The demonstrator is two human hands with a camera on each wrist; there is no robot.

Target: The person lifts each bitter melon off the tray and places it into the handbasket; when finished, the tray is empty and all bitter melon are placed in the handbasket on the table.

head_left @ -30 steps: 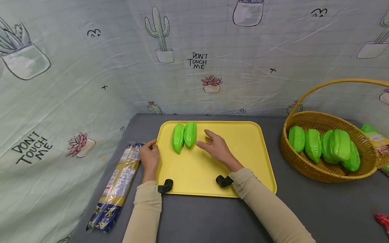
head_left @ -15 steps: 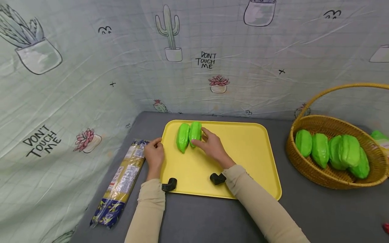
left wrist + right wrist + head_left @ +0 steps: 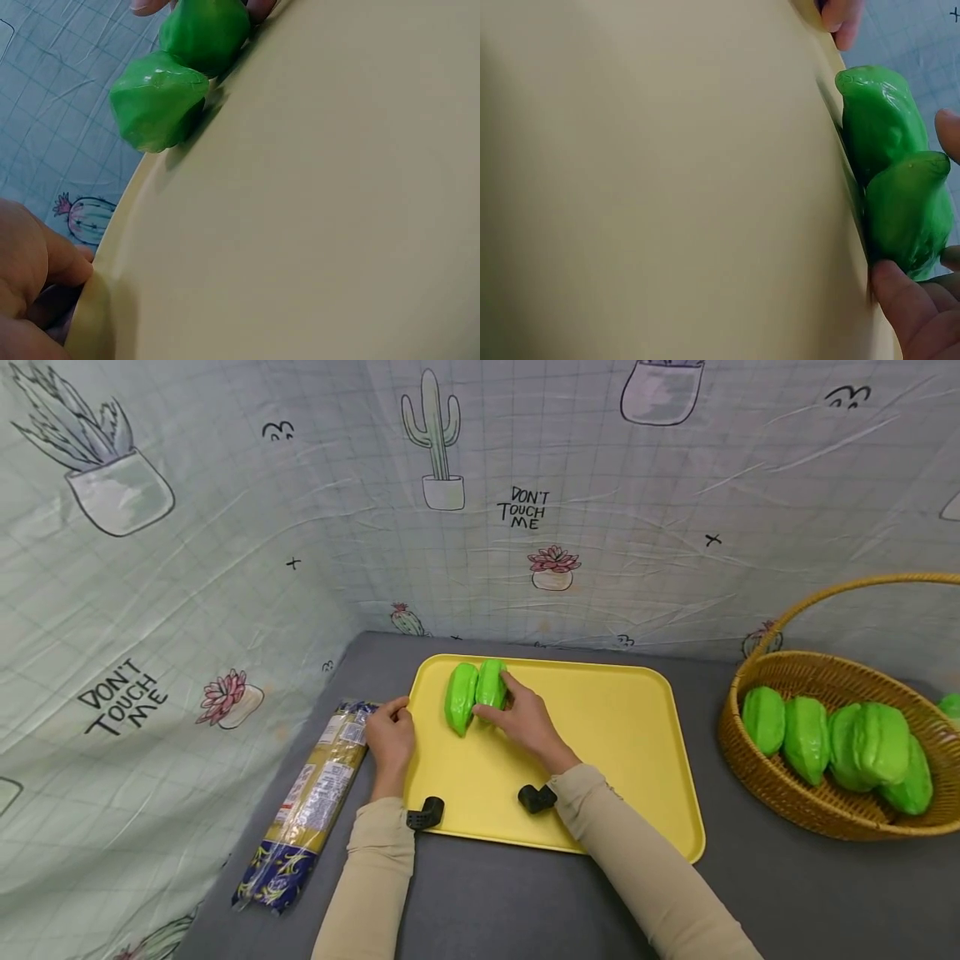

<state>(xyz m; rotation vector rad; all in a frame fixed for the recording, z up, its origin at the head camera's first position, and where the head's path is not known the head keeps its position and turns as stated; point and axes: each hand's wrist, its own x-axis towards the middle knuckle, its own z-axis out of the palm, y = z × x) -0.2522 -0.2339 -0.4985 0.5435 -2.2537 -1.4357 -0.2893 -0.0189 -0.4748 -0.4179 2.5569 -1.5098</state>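
Two green ridged fruits lie side by side at the far left of a yellow tray [image 3: 600, 760]. My right hand [image 3: 501, 703] grips the right fruit [image 3: 491, 681], thumb at its near end and fingers along its far side; in the right wrist view that fruit [image 3: 911, 210] sits between my thumb and a fingertip [image 3: 949, 131]. The left fruit [image 3: 461, 697] touches it and lies free, also seen in the left wrist view [image 3: 157, 101]. My left hand [image 3: 392, 727] holds the tray's left rim [image 3: 105, 285], thumb on top.
A wicker basket [image 3: 787, 793] with a handle stands at the right and holds several green fruits [image 3: 806, 735]. A long pasta packet [image 3: 311, 797] lies left of the tray. A printed cloth backdrop [image 3: 225, 568] encloses the grey table [image 3: 525, 910] at the back and left.
My right hand moved left across the tray from open and apart to closing round the right green fruit. The left hand stayed on the tray rim.
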